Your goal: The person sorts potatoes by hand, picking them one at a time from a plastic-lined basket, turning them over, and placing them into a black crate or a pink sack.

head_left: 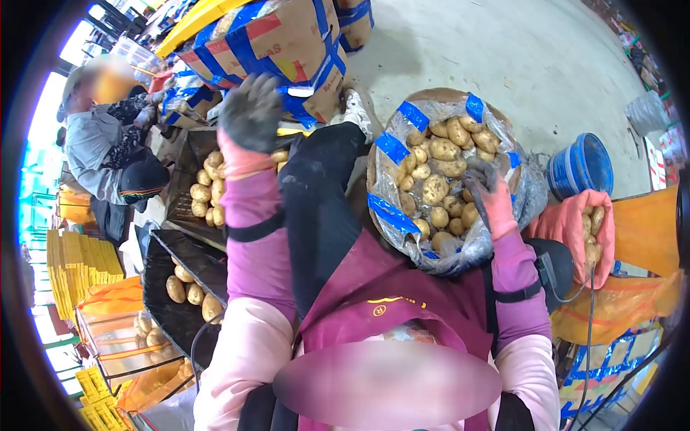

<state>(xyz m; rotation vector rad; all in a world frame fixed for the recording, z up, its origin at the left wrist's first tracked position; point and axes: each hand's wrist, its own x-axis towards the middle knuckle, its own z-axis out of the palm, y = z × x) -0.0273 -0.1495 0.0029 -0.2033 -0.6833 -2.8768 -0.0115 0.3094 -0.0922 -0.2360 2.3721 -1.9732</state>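
My left hand [249, 113], in a dark grey glove with a pink cuff, hangs above a black crate [184, 167] of potatoes [203, 188]. Its fingers are spread and nothing shows in it. My right hand [487, 192], gloved the same way, reaches into a round basket [440, 96] lined with clear plastic and blue tape. The basket is full of potatoes [438, 188], and my right fingers curl over one at its right side. My dark trouser leg [316, 201] lies between crate and basket.
A second black crate [167, 267] with a few potatoes sits lower left. Another person [100, 151] crouches at far left. Taped cardboard boxes [287, 43] stand behind. A blue bucket [581, 167] and a pink net sack of potatoes [583, 228] are at right, with orange sacks below.
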